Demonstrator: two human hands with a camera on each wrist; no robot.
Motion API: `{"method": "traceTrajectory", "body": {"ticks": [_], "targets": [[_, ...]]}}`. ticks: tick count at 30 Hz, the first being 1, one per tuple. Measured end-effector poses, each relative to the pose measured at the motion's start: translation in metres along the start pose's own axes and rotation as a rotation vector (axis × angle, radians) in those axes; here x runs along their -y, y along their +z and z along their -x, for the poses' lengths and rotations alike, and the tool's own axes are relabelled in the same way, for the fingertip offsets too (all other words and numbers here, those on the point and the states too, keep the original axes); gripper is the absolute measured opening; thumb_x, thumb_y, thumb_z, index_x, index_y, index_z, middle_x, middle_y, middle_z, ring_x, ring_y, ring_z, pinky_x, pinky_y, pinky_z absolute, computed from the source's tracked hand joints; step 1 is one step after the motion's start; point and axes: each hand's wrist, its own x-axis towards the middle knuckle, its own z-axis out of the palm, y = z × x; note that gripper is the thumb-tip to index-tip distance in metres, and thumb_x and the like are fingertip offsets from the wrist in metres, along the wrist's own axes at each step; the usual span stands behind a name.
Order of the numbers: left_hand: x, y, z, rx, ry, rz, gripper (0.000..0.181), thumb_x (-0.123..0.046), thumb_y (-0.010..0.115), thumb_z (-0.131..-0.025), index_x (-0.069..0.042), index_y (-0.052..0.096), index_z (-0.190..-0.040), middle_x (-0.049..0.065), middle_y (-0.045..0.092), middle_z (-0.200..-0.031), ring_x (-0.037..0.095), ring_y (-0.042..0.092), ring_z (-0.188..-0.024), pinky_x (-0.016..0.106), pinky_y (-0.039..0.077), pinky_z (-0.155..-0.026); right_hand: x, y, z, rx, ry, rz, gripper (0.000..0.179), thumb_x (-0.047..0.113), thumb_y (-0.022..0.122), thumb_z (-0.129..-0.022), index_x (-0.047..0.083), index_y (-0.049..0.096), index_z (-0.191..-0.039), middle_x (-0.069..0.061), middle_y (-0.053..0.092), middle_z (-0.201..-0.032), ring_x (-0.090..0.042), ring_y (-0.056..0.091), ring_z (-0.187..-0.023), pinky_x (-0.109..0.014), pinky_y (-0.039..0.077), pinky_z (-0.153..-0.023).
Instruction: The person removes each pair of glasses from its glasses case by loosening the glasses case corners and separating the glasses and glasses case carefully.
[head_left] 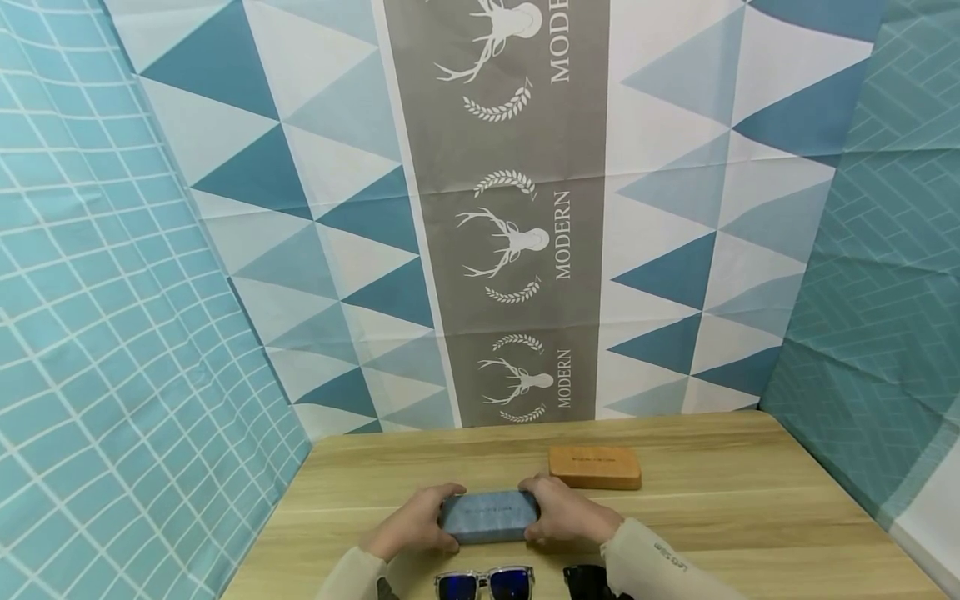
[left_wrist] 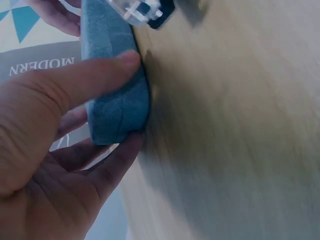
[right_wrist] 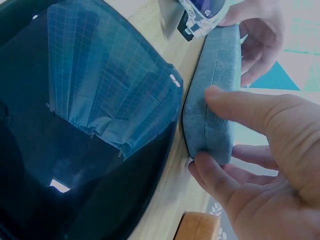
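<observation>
A blue glasses case [head_left: 487, 515] with a line of small print on its lid lies on the wooden table, closed. My left hand [head_left: 420, 525] grips its left end, thumb along the near side and fingers round the far corner. At the opposite end my right hand [head_left: 566, 512] holds it the same way, as the right wrist view shows with the thumb on the case's seam [right_wrist: 212, 100]. Just in front of the case are sunglasses with clear frames and blue lenses [head_left: 510, 583]. Dark sunglasses [head_left: 588, 582] sit beside my right wrist, partly covered by the sleeve.
An orange-brown glasses case [head_left: 596, 467] lies behind my right hand on the table [head_left: 360, 467]. A patterned cloth wall [head_left: 517, 167] rises at the table's back edge, with tiled-print cloth [head_left: 112, 292] on the left. In the right wrist view, a large dark lens [right_wrist: 100, 60] looms close.
</observation>
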Motion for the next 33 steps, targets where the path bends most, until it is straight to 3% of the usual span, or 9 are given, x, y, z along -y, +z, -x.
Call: {"method": "traceTrajectory", "body": {"ticks": [7, 16, 26, 30, 33], "targets": [[0.001, -0.001, -0.005, 0.003, -0.034, 0.014, 0.079, -0.014, 0.097, -0.066, 0.003, 0.06, -0.133, 0.017, 0.067, -0.126, 0.024, 0.064, -0.109, 0.037, 0.055, -0.089, 0.0, 0.001, -0.006, 0.001, 0.003, 0.043, 0.062, 0.015, 0.092, -0.073, -0.003, 0.064, -0.126, -0.006, 0.067, -0.109, -0.011, 0.057, -0.093, -0.027, 0.052, -0.077], [0.008, -0.003, -0.016, -0.045, -0.027, 0.022, 0.073, -0.012, 0.098, -0.063, 0.005, 0.063, -0.124, 0.016, 0.069, -0.117, 0.023, 0.065, -0.101, 0.038, 0.056, -0.086, -0.002, -0.001, -0.012, 0.001, 0.019, -0.014, 0.051, 0.007, 0.088, -0.075, 0.001, 0.063, -0.12, 0.0, 0.063, -0.097, -0.006, 0.054, -0.078, -0.024, 0.049, -0.065], [0.015, -0.008, -0.031, -0.05, -0.058, 0.042, 0.074, -0.009, 0.097, -0.065, 0.007, 0.063, -0.129, 0.02, 0.068, -0.123, 0.027, 0.065, -0.106, 0.044, 0.055, -0.089, -0.003, -0.008, -0.025, 0.025, 0.065, -0.004, 0.043, 0.002, 0.085, -0.078, 0.005, 0.062, -0.114, 0.002, 0.06, -0.089, -0.008, 0.053, -0.072, -0.026, 0.047, -0.061], [0.017, -0.01, -0.036, -0.052, -0.049, 0.03, 0.072, -0.007, 0.097, -0.065, 0.008, 0.063, -0.127, 0.019, 0.068, -0.121, 0.025, 0.064, -0.103, 0.044, 0.055, -0.087, -0.004, -0.01, -0.031, 0.036, 0.074, 0.0, 0.041, 0.002, 0.083, -0.081, 0.004, 0.061, -0.115, 0.001, 0.06, -0.088, -0.009, 0.051, -0.071, -0.028, 0.046, -0.06], [0.02, -0.011, -0.04, -0.057, -0.036, 0.025, 0.071, -0.006, 0.096, -0.066, 0.009, 0.063, -0.127, 0.02, 0.068, -0.121, 0.025, 0.064, -0.102, 0.043, 0.055, -0.085, -0.006, -0.009, -0.035, 0.029, 0.088, 0.02, 0.048, 0.003, 0.083, -0.082, -0.002, 0.06, -0.124, -0.001, 0.062, -0.093, -0.01, 0.053, -0.074, -0.029, 0.046, -0.062]]}}
